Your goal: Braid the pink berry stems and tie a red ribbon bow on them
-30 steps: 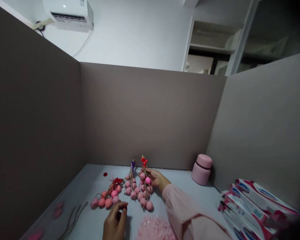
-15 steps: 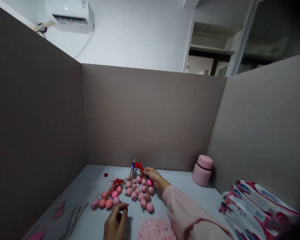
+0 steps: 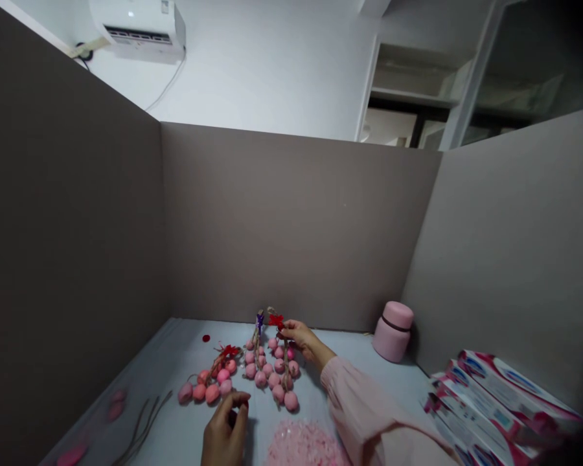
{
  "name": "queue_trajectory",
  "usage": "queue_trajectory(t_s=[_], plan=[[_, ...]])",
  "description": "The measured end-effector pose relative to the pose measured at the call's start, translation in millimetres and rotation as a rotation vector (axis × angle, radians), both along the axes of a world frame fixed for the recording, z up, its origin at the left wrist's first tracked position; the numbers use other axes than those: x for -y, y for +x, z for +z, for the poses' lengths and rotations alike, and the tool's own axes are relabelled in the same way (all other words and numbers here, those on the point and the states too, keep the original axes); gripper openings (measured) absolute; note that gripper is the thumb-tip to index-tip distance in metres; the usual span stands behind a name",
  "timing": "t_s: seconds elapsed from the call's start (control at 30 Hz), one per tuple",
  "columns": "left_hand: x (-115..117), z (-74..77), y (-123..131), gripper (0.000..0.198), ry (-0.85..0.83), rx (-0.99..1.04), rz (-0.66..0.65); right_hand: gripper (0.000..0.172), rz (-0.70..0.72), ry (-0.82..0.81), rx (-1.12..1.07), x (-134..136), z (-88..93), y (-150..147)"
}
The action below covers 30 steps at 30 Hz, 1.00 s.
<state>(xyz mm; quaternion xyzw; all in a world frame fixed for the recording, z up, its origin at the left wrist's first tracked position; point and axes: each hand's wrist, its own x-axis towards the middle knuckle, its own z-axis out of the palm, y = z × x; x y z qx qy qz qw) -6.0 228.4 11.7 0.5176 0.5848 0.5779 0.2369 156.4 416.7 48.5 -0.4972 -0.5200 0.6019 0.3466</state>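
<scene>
My right hand (image 3: 298,336) is at the back of the table, its fingers closed on the cord of a hanging ornament of pink balls (image 3: 278,380), just below its red bow (image 3: 276,320). Beside it on the left lies a similar bunch of pink balls (image 3: 261,378) with a purple tie (image 3: 260,321). My left hand (image 3: 226,427) rests nearer me, fingers curled and the thumb and index tips close together. Anything between those tips is too small to make out. Behind it is another bunch of coral-pink balls (image 3: 212,393) with a red bow (image 3: 230,351).
In front lies a pile of pink shreds (image 3: 304,445). Loose cords (image 3: 143,430) and pink pieces (image 3: 71,455) are at left, a red disc (image 3: 206,338) further back. A pink jar (image 3: 393,331) and several printed boxes (image 3: 502,404) stand right. Grey panels (image 3: 296,226) enclose the table.
My right hand has shifted slightly right with the red-bowed ornament, so its top now stands apart from the purple-tied bunch. My left hand has stayed in place.
</scene>
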Motion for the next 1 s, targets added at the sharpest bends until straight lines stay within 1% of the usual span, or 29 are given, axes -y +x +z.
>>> queue_trajectory(t_s=[0.13,0.3,0.5,0.6,0.67,0.77,0.83,0.93,1.0], plan=[[-1,-3.0,1,0.024,-0.003,0.010,0.015,0.029,-0.007,0.015,0.021,-2,-9.3,0],[-2,-6.7,2,0.025,-0.020,0.019,0.003,0.029,-0.040,0.069,0.131,-2,-17.7,6],[-3,-8.2,4,0.026,-0.023,0.055,0.032,0.029,-0.113,0.147,0.297,1,-16.9,11],[-4,-9.4,5,0.026,0.009,0.069,0.061,0.030,-0.131,0.192,0.353,6,-15.7,10],[-4,-9.8,4,0.027,-0.005,0.057,0.038,0.030,-0.129,0.226,0.383,9,-13.9,9],[-3,-9.4,0,0.029,-0.062,0.014,-0.027,0.030,-0.111,0.281,0.421,12,-6.2,6],[-2,-8.3,-2,0.030,-0.084,-0.007,-0.049,0.029,-0.095,0.314,0.436,15,4.2,7],[0,-5.5,-3,0.030,-0.083,-0.023,-0.026,0.029,-0.061,0.358,0.431,25,28.5,16],[3,-3.0,-2,0.031,-0.089,-0.028,-0.019,0.026,-0.022,0.381,0.409,43,48.4,29]])
